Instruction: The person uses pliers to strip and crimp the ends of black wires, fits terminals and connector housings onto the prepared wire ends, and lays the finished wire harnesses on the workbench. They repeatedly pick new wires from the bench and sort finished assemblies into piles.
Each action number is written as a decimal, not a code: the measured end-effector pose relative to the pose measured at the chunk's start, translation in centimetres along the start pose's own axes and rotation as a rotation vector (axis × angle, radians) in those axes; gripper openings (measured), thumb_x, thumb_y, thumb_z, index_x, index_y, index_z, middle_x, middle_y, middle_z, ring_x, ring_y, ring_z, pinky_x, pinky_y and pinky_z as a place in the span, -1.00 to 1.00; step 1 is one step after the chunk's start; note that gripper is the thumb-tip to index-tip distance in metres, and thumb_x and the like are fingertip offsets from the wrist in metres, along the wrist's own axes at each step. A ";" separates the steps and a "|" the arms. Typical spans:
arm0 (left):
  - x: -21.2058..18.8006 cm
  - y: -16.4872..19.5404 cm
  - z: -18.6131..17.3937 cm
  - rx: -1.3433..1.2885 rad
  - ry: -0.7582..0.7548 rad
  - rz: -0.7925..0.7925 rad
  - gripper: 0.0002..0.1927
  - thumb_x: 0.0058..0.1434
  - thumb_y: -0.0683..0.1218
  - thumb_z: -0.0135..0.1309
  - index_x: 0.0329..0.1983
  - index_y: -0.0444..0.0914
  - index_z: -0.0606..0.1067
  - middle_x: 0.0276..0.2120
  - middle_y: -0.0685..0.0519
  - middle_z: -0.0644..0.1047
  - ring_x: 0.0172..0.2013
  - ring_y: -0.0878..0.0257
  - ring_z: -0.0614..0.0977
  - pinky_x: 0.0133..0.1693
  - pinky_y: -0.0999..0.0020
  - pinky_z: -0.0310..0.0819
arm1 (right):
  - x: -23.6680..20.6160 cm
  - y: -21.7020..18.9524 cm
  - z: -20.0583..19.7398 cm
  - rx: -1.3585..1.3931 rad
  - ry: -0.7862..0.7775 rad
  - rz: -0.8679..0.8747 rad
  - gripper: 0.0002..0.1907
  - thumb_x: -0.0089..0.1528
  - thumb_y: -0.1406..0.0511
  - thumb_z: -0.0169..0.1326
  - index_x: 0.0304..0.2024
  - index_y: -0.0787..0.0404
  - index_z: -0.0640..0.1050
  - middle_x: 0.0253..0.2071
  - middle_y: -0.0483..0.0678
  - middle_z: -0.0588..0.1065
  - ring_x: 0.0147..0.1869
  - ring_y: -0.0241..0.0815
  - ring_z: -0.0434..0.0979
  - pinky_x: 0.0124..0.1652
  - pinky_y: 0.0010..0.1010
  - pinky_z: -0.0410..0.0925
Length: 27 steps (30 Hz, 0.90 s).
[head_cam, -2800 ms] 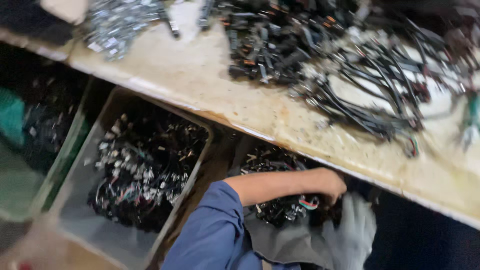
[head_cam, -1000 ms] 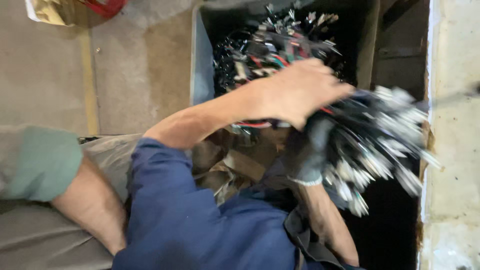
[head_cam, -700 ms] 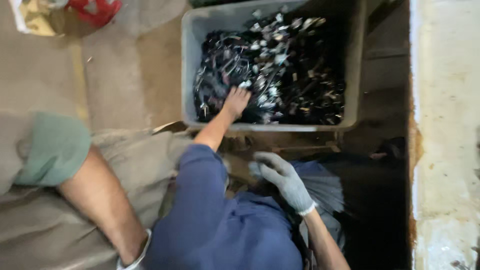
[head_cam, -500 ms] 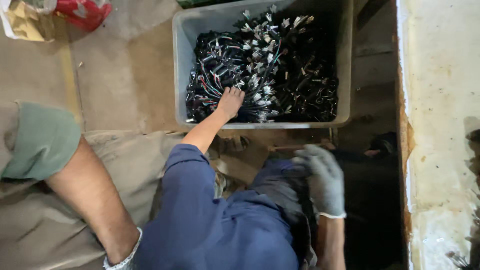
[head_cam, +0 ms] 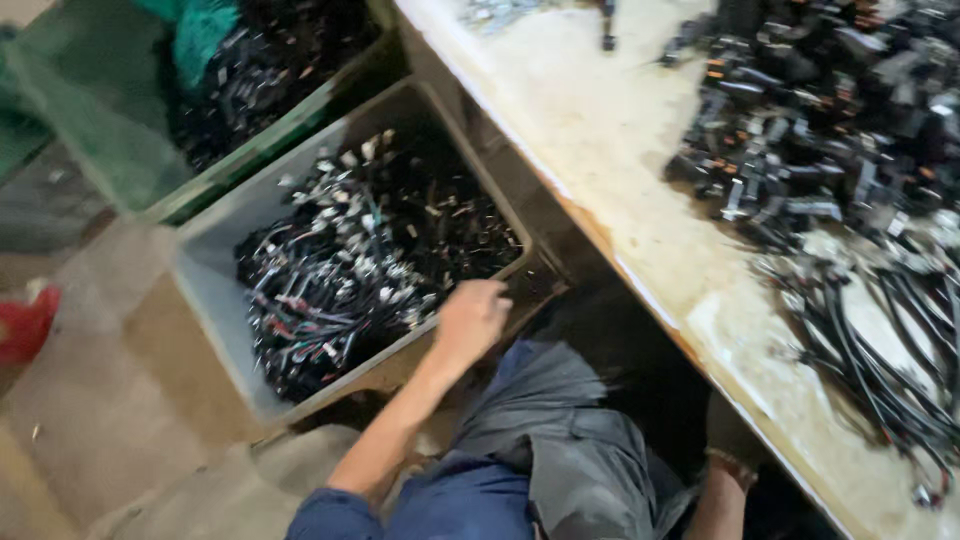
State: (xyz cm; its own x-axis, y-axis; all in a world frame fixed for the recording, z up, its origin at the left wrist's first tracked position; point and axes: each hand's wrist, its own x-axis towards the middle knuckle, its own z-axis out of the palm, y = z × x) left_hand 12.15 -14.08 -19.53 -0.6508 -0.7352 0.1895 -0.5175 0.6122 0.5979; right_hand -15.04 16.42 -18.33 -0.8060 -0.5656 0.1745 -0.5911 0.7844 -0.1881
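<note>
My bare left hand [head_cam: 470,318] rests at the near rim of a grey plastic bin [head_cam: 205,290], close to its right corner. I see nothing held in it; the fingers are loosely bent and blurred. The bin holds a heap of black wire harnesses with white connectors [head_cam: 340,270]. My right hand [head_cam: 733,432], in a dark glove, sits low under the edge of the worktable [head_cam: 620,190], mostly in shadow. Its grip is hidden. A blue sleeve [head_cam: 420,505] and a grey apron [head_cam: 560,440] fill the bottom of the view.
A green crate [head_cam: 120,150] with more dark wire parts stands behind the grey bin. On the worktable lie piles of black connectors [head_cam: 800,110] and black cables [head_cam: 880,350]. A red object [head_cam: 25,320] lies on the floor at left.
My left hand has come off the wires inside the bin to its near rim. My gloved right hand has dropped under the table edge. The view has swung up to show the tabletop.
</note>
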 end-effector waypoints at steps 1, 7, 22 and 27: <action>1.1 2.5 2.3 -0.043 -0.092 0.037 -0.64 0.27 0.08 0.12 -0.02 -0.25 0.54 -0.07 -0.14 0.61 -0.01 -0.07 0.62 -0.04 0.07 0.53 | 0.0 1.8 0.4 0.022 -0.025 0.069 -0.51 0.47 0.06 -0.05 0.31 0.20 0.48 0.31 0.20 0.46 0.38 0.28 0.41 0.37 0.00 0.23; 8.3 13.9 11.7 0.133 -0.644 0.224 -0.62 0.24 0.06 0.03 0.02 -0.22 0.55 -0.06 -0.17 0.60 -0.11 -0.16 0.66 -0.14 -0.06 0.54 | -1.1 5.0 -0.1 0.055 -0.057 0.255 -0.57 0.39 0.13 0.01 0.23 0.20 0.50 0.23 0.17 0.49 0.31 0.24 0.45 0.30 -0.04 0.27; 12.6 15.3 -3.9 -0.560 -1.014 0.285 -0.80 0.25 -0.05 0.20 -0.15 -0.25 0.63 -0.27 -0.05 0.71 -0.20 0.08 0.76 -0.08 0.21 0.62 | -3.9 0.7 -7.9 0.328 0.082 0.110 -0.68 0.19 0.30 0.16 0.01 0.19 0.55 0.03 0.10 0.55 0.15 0.14 0.54 0.11 -0.14 0.38; 28.4 16.3 -4.4 -0.097 0.057 0.593 -0.52 0.24 0.06 0.21 0.19 -0.18 0.48 0.11 -0.16 0.55 0.14 -0.10 0.56 0.13 0.06 0.47 | -2.4 -4.2 -15.0 0.522 0.045 -0.155 -0.69 0.13 0.36 0.21 -0.06 0.19 0.56 -0.04 0.08 0.57 0.09 0.11 0.57 0.05 -0.18 0.41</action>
State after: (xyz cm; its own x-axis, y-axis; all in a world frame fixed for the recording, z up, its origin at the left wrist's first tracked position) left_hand -12.33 -26.30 -0.96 -0.7805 -0.2928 0.5523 -0.0207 0.8952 0.4452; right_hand -10.20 18.31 -3.48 -0.7132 -0.6440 0.2767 -0.6482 0.4557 -0.6101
